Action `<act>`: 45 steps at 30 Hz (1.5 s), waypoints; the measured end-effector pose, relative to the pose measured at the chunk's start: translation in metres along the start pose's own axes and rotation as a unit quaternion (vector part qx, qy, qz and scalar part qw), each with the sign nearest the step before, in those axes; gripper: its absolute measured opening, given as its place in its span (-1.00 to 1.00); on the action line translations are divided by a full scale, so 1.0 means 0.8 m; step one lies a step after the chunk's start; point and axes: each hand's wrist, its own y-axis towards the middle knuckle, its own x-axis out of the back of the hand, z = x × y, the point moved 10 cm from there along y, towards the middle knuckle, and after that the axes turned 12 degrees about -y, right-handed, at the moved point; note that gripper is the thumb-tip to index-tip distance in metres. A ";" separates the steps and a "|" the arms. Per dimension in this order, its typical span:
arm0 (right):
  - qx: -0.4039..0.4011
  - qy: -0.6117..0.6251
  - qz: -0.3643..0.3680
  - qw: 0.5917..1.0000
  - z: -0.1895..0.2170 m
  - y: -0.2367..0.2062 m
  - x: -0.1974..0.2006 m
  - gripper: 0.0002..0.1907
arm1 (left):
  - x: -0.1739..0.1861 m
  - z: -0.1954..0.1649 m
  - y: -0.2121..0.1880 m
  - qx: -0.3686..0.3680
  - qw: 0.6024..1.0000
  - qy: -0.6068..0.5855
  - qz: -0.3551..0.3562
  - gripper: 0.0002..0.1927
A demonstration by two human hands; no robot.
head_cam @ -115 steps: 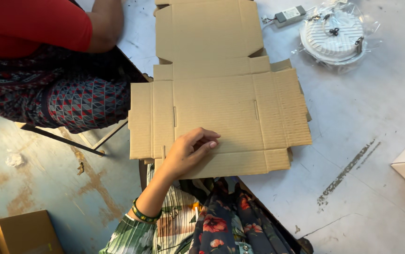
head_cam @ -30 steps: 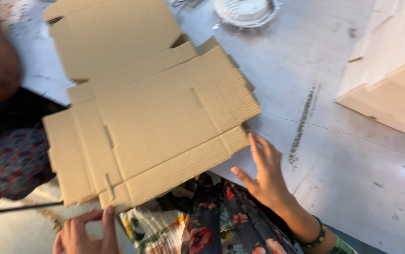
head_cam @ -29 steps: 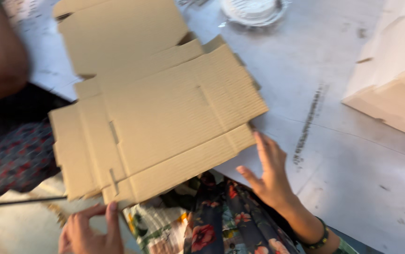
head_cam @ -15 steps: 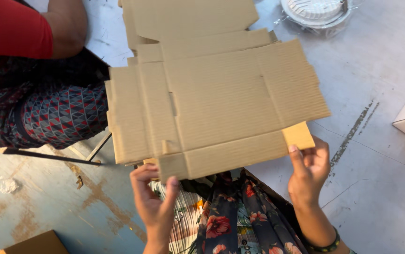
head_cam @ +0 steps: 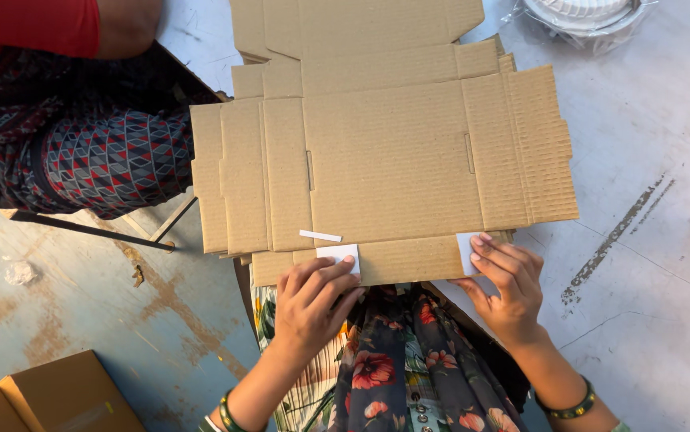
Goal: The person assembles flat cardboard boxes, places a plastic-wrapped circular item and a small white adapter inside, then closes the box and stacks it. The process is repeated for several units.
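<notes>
Folding had only begun: we pressed two small corner tabs inward on the flat cardboard blank (head_cam: 385, 160), left hand (head_cam: 309, 300) and right hand (head_cam: 505, 280) fingers flat, grasping nothing; side panels lay unfolded on the grey table (head_cam: 649, 240).

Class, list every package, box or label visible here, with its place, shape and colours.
Flat carton: table centre, unfolded brown cardboard with flaps.
Two small flaps: near edge, white, under the left hand and right hand.
Brown box: floor, lower left.

cardboard sheet (head_cam: 393, 160) on table (head_cam: 649, 264), lamp (head_cam: 585, 12) behind
</notes>
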 end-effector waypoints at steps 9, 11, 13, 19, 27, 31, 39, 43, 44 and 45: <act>0.023 -0.012 0.026 0.999 -0.005 0.008 -0.009 -0.65 | 0.033 0.036 0.026 0.081 0.986 -0.134 0.061 -0.79; 0.012 -0.002 0.013 1.000 -0.007 0.006 -0.009 -0.66 | 0.055 0.052 0.033 0.124 0.989 -0.081 0.012 -0.80; 0.005 0.009 0.007 1.000 -0.009 0.003 -0.011 -0.66 | 0.056 0.054 0.046 0.105 0.994 -0.012 0.033 -0.73; -0.009 0.027 0.003 1.000 -0.016 -0.007 -0.017 -0.61 | 0.033 0.068 0.063 0.116 0.981 0.066 0.140 -0.86; -0.012 0.028 0.007 1.000 -0.021 -0.013 -0.019 -0.61 | 0.103 0.073 0.054 0.168 0.969 0.130 0.128 -0.84; -0.023 0.036 0.009 0.999 -0.022 -0.012 -0.020 -0.60 | 0.178 0.054 0.014 0.236 0.938 0.232 0.105 -0.68; -0.014 0.021 0.034 0.999 -0.009 0.006 -0.010 -0.39 | 0.066 0.007 0.019 0.090 0.985 0.031 0.143 -0.33; 0.006 0.033 0.067 0.997 -0.004 0.017 -0.004 -0.34 | 0.015 0.006 0.013 0.067 0.987 -0.004 0.148 -0.36; 0.014 0.038 0.078 0.996 -0.002 0.020 -0.004 -0.33 | 0.011 0.005 0.013 0.055 0.988 -0.001 0.143 -0.39; 0.018 0.033 0.080 0.996 -0.002 0.023 -0.004 -0.36 | 0.009 0.007 0.015 0.043 0.990 0.004 0.136 -0.42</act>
